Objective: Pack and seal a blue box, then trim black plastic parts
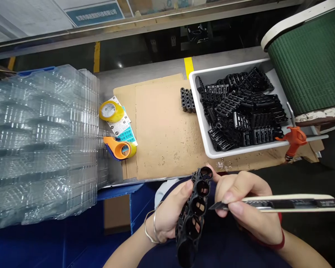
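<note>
Factory workshop with a manual packing station. A green ribbed conveyor belt [309, 59] runs along the upper right of the frame, just beside a white rectangular plastic tray [201, 119] heaped with black moulded plastic parts [240, 108]. A tall stack of clear plastic blister trays [41, 141] fills the left. On the grey metal desk [108, 80] lie a brown cardboard sheet [164, 130] and an orange tape dispenser [118, 148]. A yellow floor-marking stripe [96, 56] shows at upper centre; a blue plastic crate [139, 208] stands at lower centre.
</note>
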Motion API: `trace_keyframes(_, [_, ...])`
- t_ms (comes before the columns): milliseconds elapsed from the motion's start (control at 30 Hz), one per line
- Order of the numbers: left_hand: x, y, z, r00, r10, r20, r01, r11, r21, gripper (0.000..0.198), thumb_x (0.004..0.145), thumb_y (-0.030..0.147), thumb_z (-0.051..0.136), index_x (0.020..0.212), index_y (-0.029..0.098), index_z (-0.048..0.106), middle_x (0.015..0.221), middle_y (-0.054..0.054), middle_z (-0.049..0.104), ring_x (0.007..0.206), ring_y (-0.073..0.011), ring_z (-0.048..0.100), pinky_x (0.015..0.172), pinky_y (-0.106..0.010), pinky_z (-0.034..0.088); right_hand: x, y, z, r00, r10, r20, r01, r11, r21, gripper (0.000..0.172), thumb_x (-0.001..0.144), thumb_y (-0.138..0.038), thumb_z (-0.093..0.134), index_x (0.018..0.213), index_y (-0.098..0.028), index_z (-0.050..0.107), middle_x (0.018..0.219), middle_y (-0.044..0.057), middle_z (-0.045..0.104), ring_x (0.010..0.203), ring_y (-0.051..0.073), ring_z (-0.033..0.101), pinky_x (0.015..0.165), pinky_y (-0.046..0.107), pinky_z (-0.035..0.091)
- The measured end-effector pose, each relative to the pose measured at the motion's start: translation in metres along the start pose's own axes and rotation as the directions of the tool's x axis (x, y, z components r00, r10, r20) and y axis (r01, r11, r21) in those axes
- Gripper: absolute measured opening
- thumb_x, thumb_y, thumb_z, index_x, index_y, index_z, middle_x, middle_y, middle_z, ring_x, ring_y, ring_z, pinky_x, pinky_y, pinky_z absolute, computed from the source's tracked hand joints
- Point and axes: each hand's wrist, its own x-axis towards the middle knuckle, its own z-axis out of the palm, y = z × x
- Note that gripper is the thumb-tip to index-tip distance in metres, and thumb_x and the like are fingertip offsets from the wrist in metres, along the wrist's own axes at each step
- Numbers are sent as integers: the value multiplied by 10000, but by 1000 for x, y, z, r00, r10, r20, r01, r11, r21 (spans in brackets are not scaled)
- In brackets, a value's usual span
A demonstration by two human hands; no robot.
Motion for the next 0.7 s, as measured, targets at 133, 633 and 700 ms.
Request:
trace_keyframes(133, [-2,-1,0,999,40,10,-40,999,18,421,898,596,600,869,177,570,455,60,559,308,-76,459,332,-165,297,3,-3,-2,998,3,-58,-4,1000,-19,79,909,-206,668,870,-259,711,652,-34,670,584,131,631,1060,547,497])
trace_keyframes(633, [-1,-1,-1,997,71,-26,-70,997,35,486,827,636,666,757,166,561,466,48,567,315,-71,463,308,-157,373,5,-10,-1,999,-34,-37,27,984,-174,109,883,-184,661,812,-260,692,591,-32,659,510,131,607,1017,522,539])
trace_keyframes(700, [-1,1,1,999,45,-23,-45,999,28,475,829,626,670,772,162,582,466,52,563,323,-76,484,316,-151,380,4,-8,-3,999,11,-46,-14,997,-74,86,899,-223,669,826,-261,693,601,-34,657,522,135,606,1056,552,494])
